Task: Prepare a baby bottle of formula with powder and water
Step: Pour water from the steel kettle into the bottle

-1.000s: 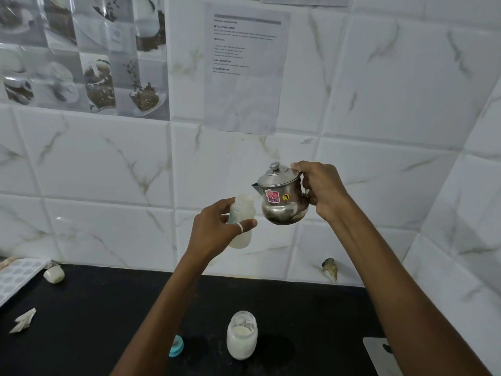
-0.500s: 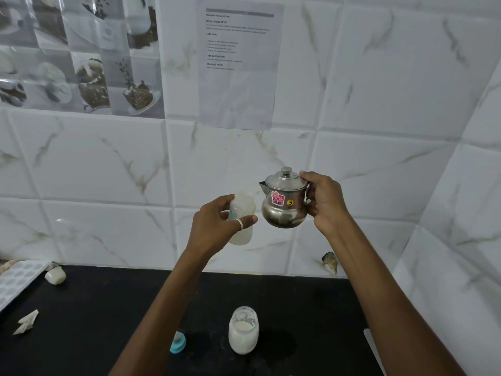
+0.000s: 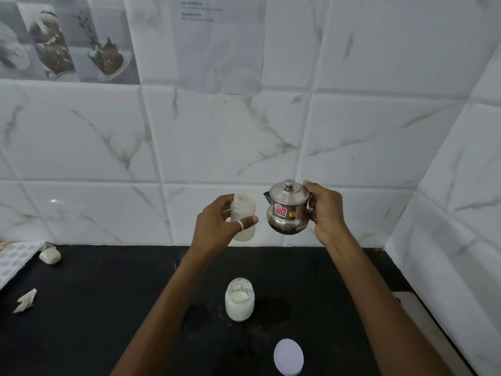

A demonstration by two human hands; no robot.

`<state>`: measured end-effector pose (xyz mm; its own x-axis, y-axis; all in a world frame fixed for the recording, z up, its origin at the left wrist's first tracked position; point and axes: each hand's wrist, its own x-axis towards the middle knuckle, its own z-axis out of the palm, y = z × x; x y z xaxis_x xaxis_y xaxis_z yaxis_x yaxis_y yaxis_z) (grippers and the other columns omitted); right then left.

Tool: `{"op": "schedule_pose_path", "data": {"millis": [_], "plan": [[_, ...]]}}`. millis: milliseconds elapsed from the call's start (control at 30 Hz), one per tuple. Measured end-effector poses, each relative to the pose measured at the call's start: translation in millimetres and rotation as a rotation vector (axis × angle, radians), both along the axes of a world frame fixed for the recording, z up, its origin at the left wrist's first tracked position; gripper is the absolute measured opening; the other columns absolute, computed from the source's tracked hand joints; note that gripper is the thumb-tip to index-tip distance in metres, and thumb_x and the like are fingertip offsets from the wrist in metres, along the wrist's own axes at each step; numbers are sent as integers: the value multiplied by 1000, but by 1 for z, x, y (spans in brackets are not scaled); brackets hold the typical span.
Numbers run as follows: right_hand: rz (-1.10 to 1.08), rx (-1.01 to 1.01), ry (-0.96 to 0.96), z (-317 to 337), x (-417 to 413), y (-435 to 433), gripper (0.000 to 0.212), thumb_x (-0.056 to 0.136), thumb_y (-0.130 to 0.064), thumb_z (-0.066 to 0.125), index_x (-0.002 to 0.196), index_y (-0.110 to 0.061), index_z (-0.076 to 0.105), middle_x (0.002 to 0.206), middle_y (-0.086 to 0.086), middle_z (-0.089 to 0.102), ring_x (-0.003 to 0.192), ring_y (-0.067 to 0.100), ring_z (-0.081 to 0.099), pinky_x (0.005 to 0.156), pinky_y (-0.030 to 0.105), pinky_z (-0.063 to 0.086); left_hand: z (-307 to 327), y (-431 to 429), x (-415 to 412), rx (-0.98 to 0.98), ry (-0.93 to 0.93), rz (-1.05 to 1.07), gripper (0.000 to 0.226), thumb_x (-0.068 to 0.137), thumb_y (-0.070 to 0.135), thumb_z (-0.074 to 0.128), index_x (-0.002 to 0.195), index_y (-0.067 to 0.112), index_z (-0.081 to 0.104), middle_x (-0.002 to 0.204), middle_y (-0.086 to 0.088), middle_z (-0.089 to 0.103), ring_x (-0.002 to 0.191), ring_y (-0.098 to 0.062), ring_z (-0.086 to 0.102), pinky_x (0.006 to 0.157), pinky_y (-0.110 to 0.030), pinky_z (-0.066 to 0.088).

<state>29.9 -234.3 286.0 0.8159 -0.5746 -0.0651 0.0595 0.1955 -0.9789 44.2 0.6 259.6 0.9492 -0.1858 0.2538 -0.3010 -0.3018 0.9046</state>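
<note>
My left hand [image 3: 217,226] holds a translucent baby bottle [image 3: 244,217] upright in the air, its mouth uncovered. Just to its right, my right hand [image 3: 326,213] grips a small steel kettle [image 3: 288,210] by the handle, lid on, spout facing the bottle and level with its neck. The kettle sits nearly upright and stays apart from the bottle. Below them on the black counter [image 3: 108,308] stands an open glass jar of white powder [image 3: 239,299].
A white round lid [image 3: 288,356] lies near the counter's front. At the left are a small white block [image 3: 50,255], a crumpled white scrap [image 3: 25,301] and a patterned tray [image 3: 13,260]. A pale board [image 3: 423,321] lies at the right. Tiled walls close the back and right.
The kettle has tipped back from its tilt toward the bottle to nearly upright and dropped a little. The view has tilted down, showing more counter and the white lid.
</note>
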Motion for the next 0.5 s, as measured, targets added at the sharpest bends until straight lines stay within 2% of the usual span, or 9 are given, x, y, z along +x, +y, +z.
{"op": "schedule_pose_path", "data": {"millis": [67,100,167,200,267,300,367,433,500], "plan": [[-14,-30,52,-25,0,-5,36,65,-46,78,78,-12,74,69,6,54,69,22,51,67,38,41,-12,-4,-1,10,11,-18,63,74,39,89,130,28,61,115,19,66,98,8,61,75,-5,42],[-22,-30,57,-37,-1,-7,41,66,-46,78,80,-8,75,72,7,57,73,23,54,69,39,44,-19,-5,-1,8,24,-28,63,74,38,89,130,28,61,115,21,65,99,10,60,77,-6,43],[-17,11,25,-61,-5,-10,33,79,-34,76,81,-2,72,76,12,57,78,26,53,72,39,45,-35,-8,-2,-12,57,-44,62,74,35,89,128,29,61,116,22,66,106,6,61,85,-13,47],[-17,24,17,-71,-8,-10,25,85,-26,73,74,-5,67,75,12,54,79,26,50,72,39,44,-43,-9,-2,-16,73,-49,60,74,34,90,126,30,61,116,22,67,109,4,62,88,-16,48],[-15,52,15,-98,-12,-14,32,89,-15,70,60,-18,58,71,10,49,79,25,47,73,40,40,-61,-13,-1,-12,105,-54,58,74,33,90,124,32,61,116,21,68,109,1,64,91,-21,52],[-11,66,12,-112,-14,-16,32,88,-14,69,58,-20,58,72,10,49,80,25,47,74,41,40,-69,-14,-2,-10,119,-56,58,73,33,91,123,33,61,115,20,69,108,-1,66,92,-23,53],[-4,62,40,-137,-19,-16,18,82,-20,71,68,-12,63,75,12,49,78,26,46,71,40,38,-87,-18,-2,4,145,-56,57,73,32,91,122,34,62,114,18,71,103,-2,68,91,-24,55],[5,48,69,-162,-22,-18,20,78,-22,70,75,-4,61,75,14,45,74,27,41,65,37,36,-103,-21,-2,15,158,-54,58,73,32,91,122,34,62,113,17,72,103,-2,69,91,-25,56],[9,43,92,-183,-24,-20,20,78,-21,68,73,-3,59,72,13,42,70,26,37,61,34,33,-116,-23,-3,16,165,-45,58,72,31,92,122,34,62,113,19,72,103,-1,69,92,-27,57]]}}
